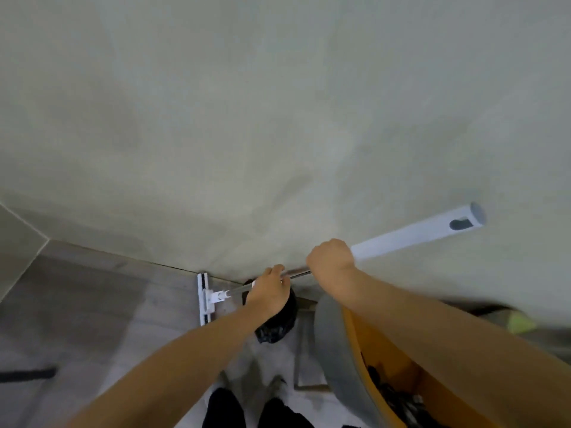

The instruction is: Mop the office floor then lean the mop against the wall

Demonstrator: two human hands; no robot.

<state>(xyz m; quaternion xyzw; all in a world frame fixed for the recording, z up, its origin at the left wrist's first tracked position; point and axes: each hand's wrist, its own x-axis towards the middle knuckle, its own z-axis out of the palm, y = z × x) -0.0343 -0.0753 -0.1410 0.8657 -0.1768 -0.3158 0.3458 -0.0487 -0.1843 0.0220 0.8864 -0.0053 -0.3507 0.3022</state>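
The fingers of the right hand [330, 257] are curled into a fist round the mop [417, 234], right where its white grip meets the thin metal shaft. Lower down, the fingers of the left hand [270, 288] wrap that shaft, thumb on top, and both hands hold it firmly. From the right fist the white grip runs up and to the right, its grey-capped end in front of the pale wall [278, 118]. Below the left hand the shaft joins the white mop head [204, 299], which sits on the grey floor [92, 304] at the foot of the wall; the blur hides whether it touches the wall. A black bag [276, 324] sits just beneath the left hand, partly hidden by it. To the right stands an orange bin [355, 332] with a grey rim and dark clutter inside, under the right forearm.
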